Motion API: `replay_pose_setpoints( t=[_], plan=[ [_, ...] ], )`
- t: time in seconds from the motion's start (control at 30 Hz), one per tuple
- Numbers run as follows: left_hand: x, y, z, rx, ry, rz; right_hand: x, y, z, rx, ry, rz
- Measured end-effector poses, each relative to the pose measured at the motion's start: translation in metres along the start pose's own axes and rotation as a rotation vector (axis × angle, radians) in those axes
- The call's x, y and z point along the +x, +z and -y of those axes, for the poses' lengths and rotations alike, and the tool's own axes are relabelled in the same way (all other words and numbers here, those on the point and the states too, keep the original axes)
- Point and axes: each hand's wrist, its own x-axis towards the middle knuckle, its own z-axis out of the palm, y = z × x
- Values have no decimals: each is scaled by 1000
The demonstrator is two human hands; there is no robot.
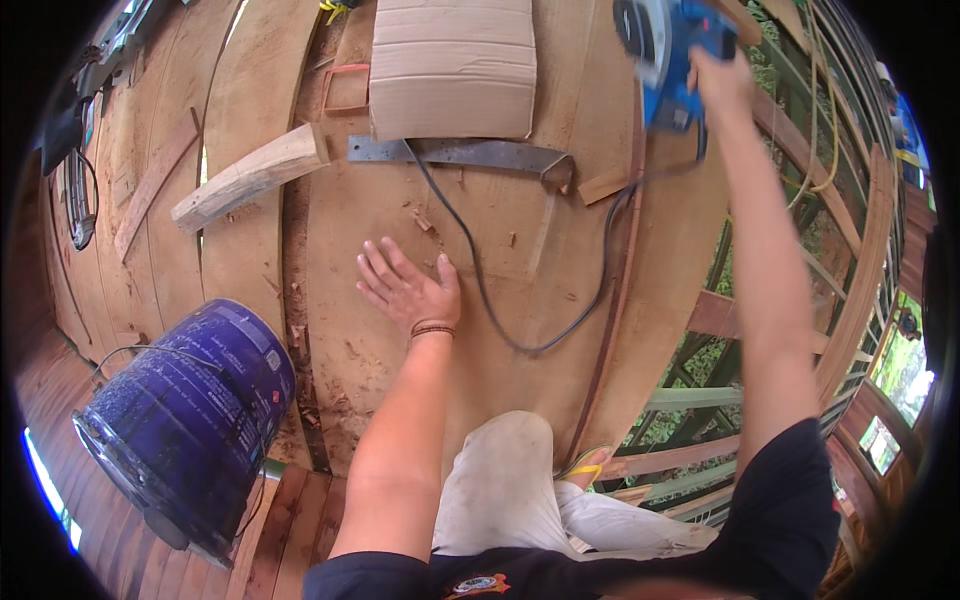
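While the right hand [720, 80] grips a blue corded power tool [672, 92] above wide tan wooden planks [665, 250], the left hand [412, 295] rests spread, empty; reddish-brown wood chips [421, 219] suggest some cutting done, remainder unclear.

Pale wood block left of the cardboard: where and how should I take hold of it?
Probably across the middle of the pale wood block, from above and the right: it lies long and narrow on the planks, upper side uncovered, with the left hand to its right.
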Motion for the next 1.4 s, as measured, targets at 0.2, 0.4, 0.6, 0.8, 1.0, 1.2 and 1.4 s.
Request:
replay_pose_setpoints(
  t=[0.2, 0.4, 0.6, 0.8, 1.0, 1.2, 1.4],
  plan=[
    [1, 2, 0, 3, -20, -10, -289, -85, -23, -15, 312, -112],
    [-3, 6, 1, -2, -5, -85, -528, -137, -40, -225, 590, -193],
    [-3, 7, 1, 11, -26, -54, -556, -145, -71, -340, 565, -217],
    [-2, 6, 1, 2, -29, -35, -442, -115, -72, -380, 362, -251],
    [-1, 4, 1, -6, -28, -17, -297, -70, -46, -338, 255, -268],
    [-1, 1, 1, -24, -10, -18, -190, -38, -21, -275, 202, -201],
    [1, 1, 1, -6, 3, -9, -92, -10, -8, -242, 148, -201]
  ],
)
